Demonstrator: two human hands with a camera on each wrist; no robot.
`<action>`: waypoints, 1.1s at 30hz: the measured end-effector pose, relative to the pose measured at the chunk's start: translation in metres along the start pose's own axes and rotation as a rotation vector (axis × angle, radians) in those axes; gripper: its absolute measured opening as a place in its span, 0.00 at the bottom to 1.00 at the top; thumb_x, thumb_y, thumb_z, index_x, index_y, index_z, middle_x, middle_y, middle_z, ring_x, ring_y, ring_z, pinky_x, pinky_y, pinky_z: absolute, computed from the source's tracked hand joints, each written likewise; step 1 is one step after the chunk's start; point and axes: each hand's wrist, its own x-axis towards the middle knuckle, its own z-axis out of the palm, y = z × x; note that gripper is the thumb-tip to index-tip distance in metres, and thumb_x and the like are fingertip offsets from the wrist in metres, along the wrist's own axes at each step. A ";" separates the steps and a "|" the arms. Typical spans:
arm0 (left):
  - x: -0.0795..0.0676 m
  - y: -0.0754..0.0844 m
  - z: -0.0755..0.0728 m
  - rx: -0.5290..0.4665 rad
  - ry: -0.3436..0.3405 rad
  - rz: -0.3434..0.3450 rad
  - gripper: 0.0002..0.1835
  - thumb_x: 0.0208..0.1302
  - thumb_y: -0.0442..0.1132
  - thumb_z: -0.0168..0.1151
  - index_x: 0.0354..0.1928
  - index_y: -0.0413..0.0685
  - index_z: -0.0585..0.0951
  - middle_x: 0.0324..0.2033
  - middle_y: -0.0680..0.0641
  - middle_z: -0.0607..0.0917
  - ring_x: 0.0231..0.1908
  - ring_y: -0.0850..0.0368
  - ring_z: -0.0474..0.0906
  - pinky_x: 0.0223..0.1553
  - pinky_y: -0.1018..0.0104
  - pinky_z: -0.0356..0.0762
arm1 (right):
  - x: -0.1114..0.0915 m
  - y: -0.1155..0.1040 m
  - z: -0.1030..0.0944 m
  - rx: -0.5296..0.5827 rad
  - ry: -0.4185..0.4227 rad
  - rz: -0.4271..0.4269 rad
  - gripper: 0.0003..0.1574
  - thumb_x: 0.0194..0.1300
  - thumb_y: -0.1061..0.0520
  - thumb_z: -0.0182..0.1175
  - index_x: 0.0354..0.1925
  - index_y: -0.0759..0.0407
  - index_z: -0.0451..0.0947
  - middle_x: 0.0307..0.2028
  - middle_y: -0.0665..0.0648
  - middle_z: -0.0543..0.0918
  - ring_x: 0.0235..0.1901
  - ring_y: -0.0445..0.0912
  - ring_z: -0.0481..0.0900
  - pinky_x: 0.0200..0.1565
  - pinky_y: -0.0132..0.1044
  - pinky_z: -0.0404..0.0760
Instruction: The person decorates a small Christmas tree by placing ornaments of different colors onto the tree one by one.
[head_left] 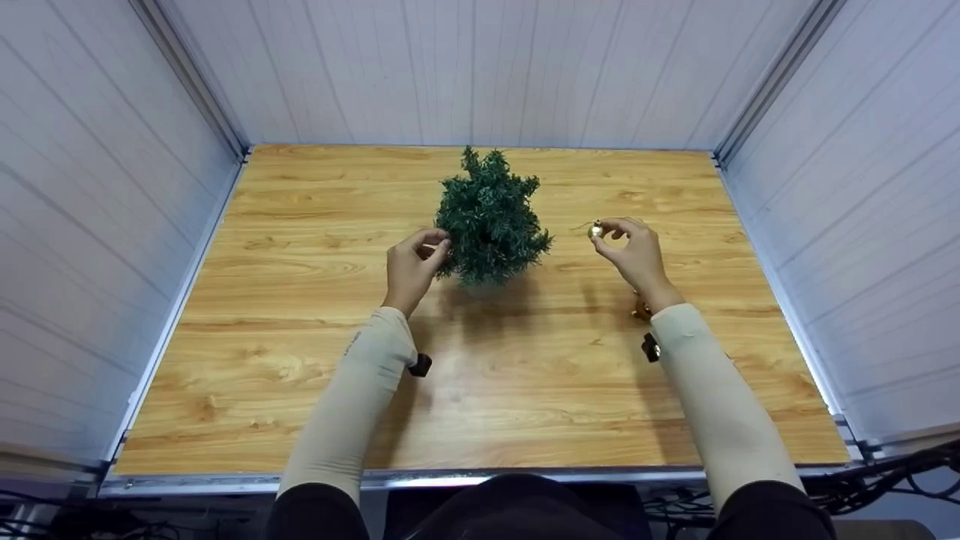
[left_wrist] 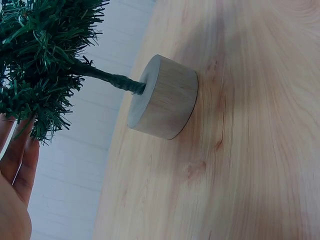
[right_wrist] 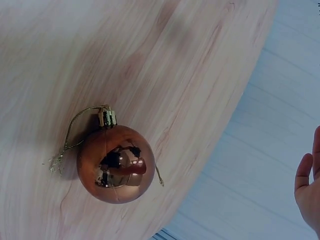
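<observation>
A small artificial Christmas tree (head_left: 491, 217) stands upright near the middle of the table, its round wooden base (left_wrist: 167, 97) visible in the left wrist view. On its left side my left hand (head_left: 412, 266) has thumb and fingertips curled at the outer branches and pinches them. To the right of the tree my right hand (head_left: 636, 251) holds a small shiny gold bauble (head_left: 595, 230) between thumb and fingers, above the table. A thin string sticks out from the bauble towards the tree. In the right wrist view only part of that hand shows, without the bauble.
A copper-coloured bauble (right_wrist: 116, 164) with a gold cap and cord lies on the wooden table (head_left: 300, 360), under my right wrist. White panel walls (head_left: 465, 67) enclose the table at the back and both sides. Dark cables (head_left: 885, 476) hang beyond the front right corner.
</observation>
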 end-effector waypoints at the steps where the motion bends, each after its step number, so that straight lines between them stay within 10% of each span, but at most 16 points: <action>1: 0.000 0.001 0.000 -0.002 -0.001 -0.001 0.07 0.66 0.41 0.65 0.42 0.50 0.87 0.35 0.51 0.89 0.28 0.59 0.84 0.33 0.69 0.80 | 0.000 0.000 0.000 0.003 0.002 -0.001 0.15 0.61 0.57 0.68 0.46 0.60 0.85 0.40 0.59 0.85 0.41 0.57 0.77 0.45 0.43 0.71; 33: -0.004 0.004 0.002 0.037 0.015 -0.035 0.09 0.68 0.43 0.63 0.45 0.50 0.85 0.35 0.51 0.88 0.30 0.60 0.84 0.36 0.65 0.82 | 0.010 -0.030 0.008 0.029 0.052 -0.061 0.17 0.60 0.58 0.69 0.48 0.62 0.84 0.39 0.60 0.86 0.38 0.53 0.76 0.46 0.41 0.70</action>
